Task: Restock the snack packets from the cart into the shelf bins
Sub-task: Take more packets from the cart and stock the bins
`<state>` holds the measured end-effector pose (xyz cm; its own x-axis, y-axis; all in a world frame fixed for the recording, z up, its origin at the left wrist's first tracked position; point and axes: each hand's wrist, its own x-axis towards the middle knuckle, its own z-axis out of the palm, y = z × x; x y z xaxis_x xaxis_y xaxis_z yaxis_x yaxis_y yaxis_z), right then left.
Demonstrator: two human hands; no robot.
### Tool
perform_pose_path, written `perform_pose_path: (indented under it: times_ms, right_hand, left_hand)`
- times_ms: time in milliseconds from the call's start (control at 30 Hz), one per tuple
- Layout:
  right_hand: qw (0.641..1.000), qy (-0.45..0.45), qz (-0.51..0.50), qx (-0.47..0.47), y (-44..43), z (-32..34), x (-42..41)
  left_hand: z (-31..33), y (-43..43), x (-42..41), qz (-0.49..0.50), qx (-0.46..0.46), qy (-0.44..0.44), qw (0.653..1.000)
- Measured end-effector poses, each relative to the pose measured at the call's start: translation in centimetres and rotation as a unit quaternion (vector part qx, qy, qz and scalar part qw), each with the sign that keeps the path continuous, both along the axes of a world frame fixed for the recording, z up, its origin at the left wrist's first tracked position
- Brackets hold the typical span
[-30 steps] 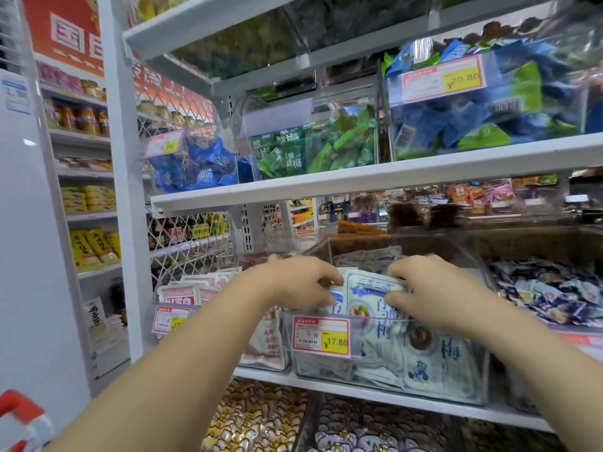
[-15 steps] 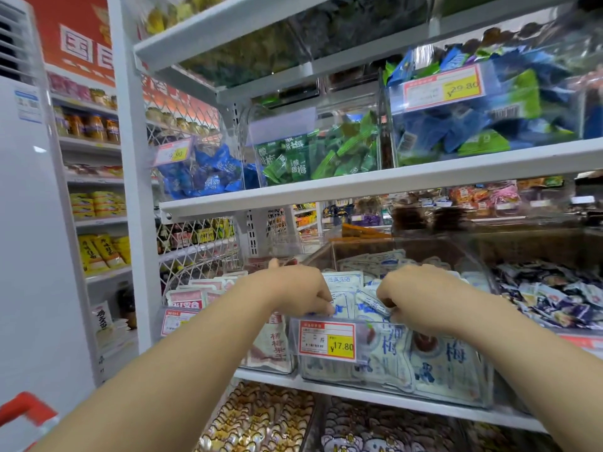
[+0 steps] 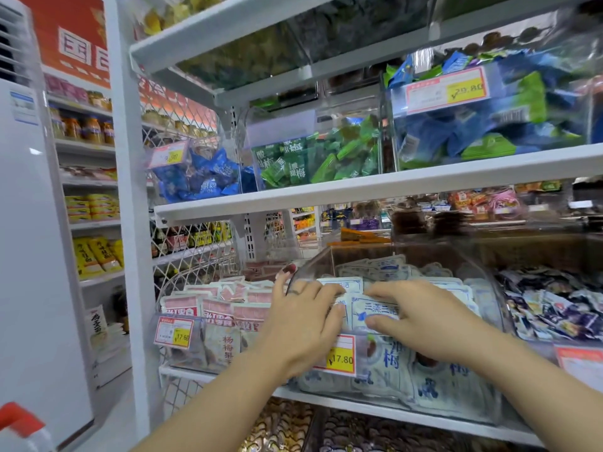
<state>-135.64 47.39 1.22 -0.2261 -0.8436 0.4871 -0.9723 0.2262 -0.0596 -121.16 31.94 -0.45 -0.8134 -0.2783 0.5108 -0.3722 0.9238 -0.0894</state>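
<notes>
A clear plastic bin (image 3: 483, 380) on the middle shelf holds white packets with blue print (image 3: 385, 275). Both my hands reach over its front rim. My left hand (image 3: 303, 321) lies with spread fingers on the left part of the pile, thumb raised by the bin's left wall. My right hand (image 3: 421, 318) pinches the top white-and-blue packet (image 3: 372, 311) between thumb and fingers. A red-and-yellow price tag (image 3: 341, 355) reading 17.80 hangs on the bin's front, partly behind my left wrist.
Left of this bin sits a bin of red-and-white packets (image 3: 215, 308); right of it a bin of dark purple packets (image 3: 554, 308). The shelf above (image 3: 375, 187) carries bins of blue and green packets. A red cart handle (image 3: 19, 419) shows at bottom left beside a white unit (image 3: 32, 256).
The view has drawn closer to the bin. My left hand has gone from curled to spread flat on the pile, and my right hand has slid left onto the top packet.
</notes>
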Motion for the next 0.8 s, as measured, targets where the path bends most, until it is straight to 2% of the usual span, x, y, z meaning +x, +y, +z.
perform_pose_path:
  times_ms: [200, 333, 400, 467, 567, 667, 800]
  right_hand:
    - [0.984, 0.114, 0.106, -0.088, 0.6, -1.1, 0.1]
    - [0.968, 0.191, 0.13, -0.101, 1.0, -1.7, 0.4]
    - [0.977, 0.163, 0.107, -0.085, 1.0, -1.5, 0.8]
    - [0.993, 0.098, 0.064, -0.032, 0.8, -0.8, 0.5]
    - [0.999, 0.004, 0.023, 0.025, 0.1, 1.0, 0.0]
    - [0.998, -0.049, -0.011, 0.028, -0.5, 2.0, -0.3]
    - [0.999, 0.001, -0.035, -0.005, -0.4, 2.1, 0.5]
  left_hand:
    - [-2.1, -0.9, 0.3, -0.09, -0.041, 0.131, 0.986]
    - [-2.5, -1.2, 0.1, -0.117, -0.064, 0.148, 0.98]
    - [-2.0, -1.3, 0.4, -0.114, -0.067, 0.111, 0.985]
    - [-0.9, -0.8, 0.7, -0.099, -0.045, 0.048, 0.993]
    - [2.3, -0.2, 0.8, -0.036, 0.063, -0.064, 0.995]
    - [6.0, -0.1, 0.8, 0.005, 0.17, -0.163, 0.972]
    - [8.7, 0.1, -0.4, 0.038, 0.137, -0.246, 0.959]
